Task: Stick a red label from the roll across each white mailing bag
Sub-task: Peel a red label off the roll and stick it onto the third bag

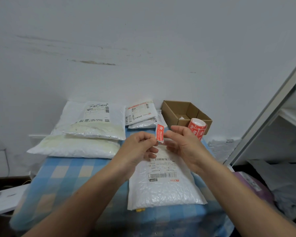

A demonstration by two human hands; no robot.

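Fingers (149,140) of left hand (138,148) and right hand (183,142) pinch the red label (160,134), long axis near upright. The white mailing bag (164,187) lies directly below, lengthwise away from the person.

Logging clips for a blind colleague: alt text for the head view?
The left hand and right hand pinch a red label above a white mailing bag on a blue checked cloth. The label roll sits beside a cardboard box.

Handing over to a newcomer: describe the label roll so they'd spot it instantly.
Look to the far right corner of the blue checked table, where an open cardboard box stands. Just in front sits the label roll: the only red cylinder among flat white mailing bags.
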